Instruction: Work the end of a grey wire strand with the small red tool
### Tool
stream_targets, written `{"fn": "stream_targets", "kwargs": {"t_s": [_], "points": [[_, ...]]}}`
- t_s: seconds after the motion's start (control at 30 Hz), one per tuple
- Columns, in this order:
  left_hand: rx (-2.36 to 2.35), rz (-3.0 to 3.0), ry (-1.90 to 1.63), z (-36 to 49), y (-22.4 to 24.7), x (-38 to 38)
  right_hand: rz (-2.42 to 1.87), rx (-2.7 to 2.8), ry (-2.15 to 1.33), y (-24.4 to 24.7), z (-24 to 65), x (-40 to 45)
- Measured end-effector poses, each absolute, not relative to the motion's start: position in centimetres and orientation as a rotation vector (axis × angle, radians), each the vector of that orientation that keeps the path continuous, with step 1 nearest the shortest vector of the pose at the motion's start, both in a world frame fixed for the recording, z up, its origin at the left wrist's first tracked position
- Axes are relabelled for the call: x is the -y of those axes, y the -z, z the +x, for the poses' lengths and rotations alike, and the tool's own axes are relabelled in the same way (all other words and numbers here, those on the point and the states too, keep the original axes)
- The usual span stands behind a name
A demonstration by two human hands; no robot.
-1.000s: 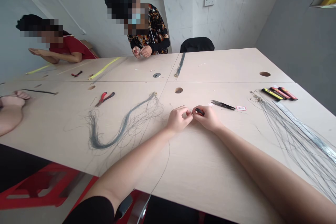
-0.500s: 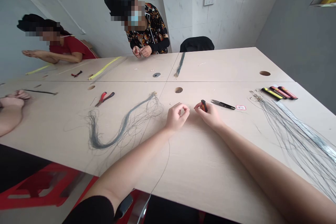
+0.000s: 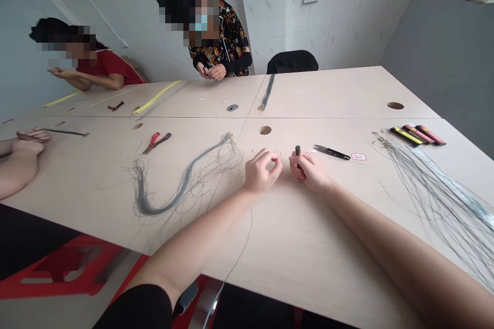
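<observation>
My left hand [image 3: 259,174] is closed in a pinch, thumb and forefinger making a ring, with a thin wire end barely showing at the fingertips. From beneath that wrist a thin grey wire [image 3: 247,241] curves down over the table's front edge. Wrapped in the fingers of my right hand [image 3: 314,172] is a dark lighter [image 3: 298,150], held upright close to the left fingertips; the two hands are apart. Just beyond the right hand lie black thread snips [image 3: 332,152] and a small red-bordered label [image 3: 358,157]. Left of my hands a bundle of grey wires [image 3: 185,185] with brass-coloured ends curls across the table.
At the right lie several lighters [image 3: 419,135] and another wire bundle [image 3: 409,175] beside a clear plastic sleeve [image 3: 459,185]. Red-handled pliers [image 3: 156,141] rest at the left. The tabletop has round holes [image 3: 265,130]. Co-workers sit across and at the left, their hands on small items.
My right hand has turned and closed more around the lighter, which now stands more upright. The left hand keeps its pinch. The view has shifted slightly.
</observation>
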State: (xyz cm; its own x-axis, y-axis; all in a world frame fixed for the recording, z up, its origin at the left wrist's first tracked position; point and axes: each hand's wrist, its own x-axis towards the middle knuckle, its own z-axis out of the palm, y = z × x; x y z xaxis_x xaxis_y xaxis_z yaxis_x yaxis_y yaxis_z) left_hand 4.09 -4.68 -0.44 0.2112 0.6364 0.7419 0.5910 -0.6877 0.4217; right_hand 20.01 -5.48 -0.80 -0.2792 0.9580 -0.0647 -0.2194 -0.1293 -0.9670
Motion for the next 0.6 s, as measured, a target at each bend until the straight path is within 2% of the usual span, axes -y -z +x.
{"fn": "stream_targets", "kwargs": {"t_s": [0.6], "points": [[-1.137,2.352,-1.555,4.6,0.1,5.6,-1.076,1.399,-1.533,0.2,19.5,5.9]]}}
